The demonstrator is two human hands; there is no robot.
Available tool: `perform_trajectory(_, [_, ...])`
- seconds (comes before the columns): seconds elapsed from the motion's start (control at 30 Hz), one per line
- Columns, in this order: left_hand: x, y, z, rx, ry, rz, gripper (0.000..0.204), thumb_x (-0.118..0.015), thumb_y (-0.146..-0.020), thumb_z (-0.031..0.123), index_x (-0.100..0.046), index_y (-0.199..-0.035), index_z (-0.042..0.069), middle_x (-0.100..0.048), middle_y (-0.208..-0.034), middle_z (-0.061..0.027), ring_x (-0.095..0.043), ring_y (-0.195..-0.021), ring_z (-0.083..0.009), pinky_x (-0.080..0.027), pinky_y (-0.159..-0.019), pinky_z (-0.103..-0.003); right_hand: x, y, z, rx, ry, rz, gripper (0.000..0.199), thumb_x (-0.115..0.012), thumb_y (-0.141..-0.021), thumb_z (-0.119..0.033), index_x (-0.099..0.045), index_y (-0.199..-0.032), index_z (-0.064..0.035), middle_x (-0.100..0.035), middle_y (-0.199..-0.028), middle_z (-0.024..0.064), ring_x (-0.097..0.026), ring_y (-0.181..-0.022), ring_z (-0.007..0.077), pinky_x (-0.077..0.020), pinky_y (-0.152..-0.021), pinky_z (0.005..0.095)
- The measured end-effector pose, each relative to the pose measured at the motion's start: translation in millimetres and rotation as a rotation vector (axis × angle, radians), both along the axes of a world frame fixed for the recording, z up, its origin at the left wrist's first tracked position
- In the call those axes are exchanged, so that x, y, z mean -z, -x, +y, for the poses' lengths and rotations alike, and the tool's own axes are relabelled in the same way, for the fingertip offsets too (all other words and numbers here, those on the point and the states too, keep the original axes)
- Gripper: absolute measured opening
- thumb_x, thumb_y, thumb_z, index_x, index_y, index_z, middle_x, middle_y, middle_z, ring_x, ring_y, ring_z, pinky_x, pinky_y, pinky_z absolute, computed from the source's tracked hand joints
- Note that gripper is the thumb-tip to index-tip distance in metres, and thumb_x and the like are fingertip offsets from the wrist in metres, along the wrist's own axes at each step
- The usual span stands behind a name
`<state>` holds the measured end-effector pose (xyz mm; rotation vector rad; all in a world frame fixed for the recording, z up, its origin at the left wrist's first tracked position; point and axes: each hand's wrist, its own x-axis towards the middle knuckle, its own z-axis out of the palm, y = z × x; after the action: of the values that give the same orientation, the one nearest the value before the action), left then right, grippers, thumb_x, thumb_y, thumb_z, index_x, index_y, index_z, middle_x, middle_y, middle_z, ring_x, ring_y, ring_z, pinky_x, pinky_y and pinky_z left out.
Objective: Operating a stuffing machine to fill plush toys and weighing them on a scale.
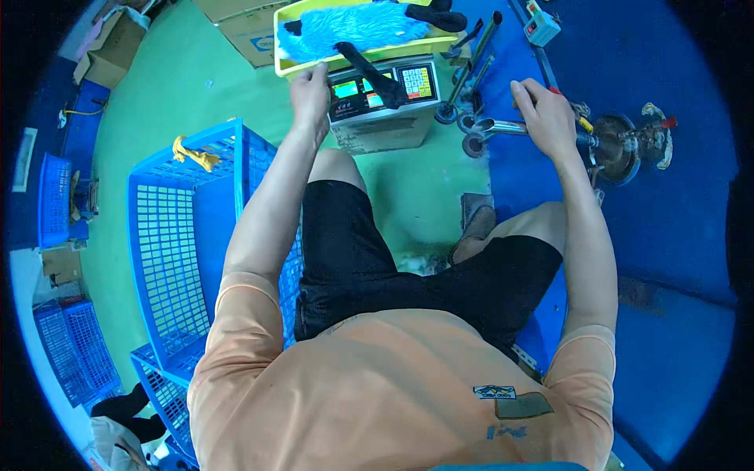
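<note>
A bright blue furry plush toy (357, 30) with black limbs lies in a yellow tray (281, 63) on top of a digital scale (369, 96). One black limb hangs over the tray's front edge across the scale's panel. Fingers curled, my left hand (312, 98) is at the tray's near left corner; whatever they may grip is hidden. My right hand (546, 118) is bent, with thumb and fingers drawn together, beside a shiny metal tube (503, 126) that juts from a machine fitting (616, 149). I cannot make out what is between those fingers.
A large blue plastic crate (169, 259) with a yellow cloth strip (196, 154) on its rim stands at my left. Several metal tubes (475, 67) stand beside the scale. A cardboard box (251, 31) is behind the tray, and a switch box (542, 27) hangs at the upper right.
</note>
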<state>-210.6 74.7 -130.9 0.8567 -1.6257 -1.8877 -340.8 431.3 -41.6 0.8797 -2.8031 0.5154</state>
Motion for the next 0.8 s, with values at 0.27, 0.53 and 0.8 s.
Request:
perform_trajectory(0.27, [-12.4,40.9,42.1,0.048,-0.085,-0.130,0.035,-0.059,-0.095,0.035,-0.066,-0.089,0.001,-0.060,-0.079,-0.0062,-0.053,-0.065,-0.0146,-0.046,-0.056,-0.028,-6.3,-3.6,-2.0,-0.003,0.014,0.004,0.046,-0.048,-0.102,-0.045,-0.065,-0.084,-0.0063,-0.067,-0.069,0.0069,-0.062,-0.062,0.0311,-0.0451,-0.060,0.0432])
perform_trajectory(0.53, [-79.7,45.2,23.6,0.181,0.230,0.257,0.028,-0.057,-0.095,0.030,-0.066,-0.089,0.004,-0.064,-0.083,-0.0046,-0.055,-0.072,-0.0143,-0.045,-0.069,-0.025,-10.1,0.1,-10.3,-0.024,0.065,-0.178,0.048,-0.051,-0.099,-0.048,-0.073,-0.099,-0.0051,-0.073,-0.084,0.0086,-0.066,-0.072,0.0300,-0.0483,-0.066,0.0418])
perform_trajectory(0.8, [-142.6,-112.9,86.0,0.490,0.676,0.172,0.023,-0.053,-0.098,0.020,-0.067,-0.089,0.004,-0.066,-0.088,-0.0069,-0.057,-0.080,-0.0148,-0.044,-0.075,-0.028,-46.4,-64.4,-83.9,-0.184,1.129,-0.960,0.044,-0.061,-0.098,-0.038,-0.060,-0.121,-0.0015,-0.071,-0.100,0.0081,-0.065,-0.069,0.0126,-0.0397,-0.049,0.0193])
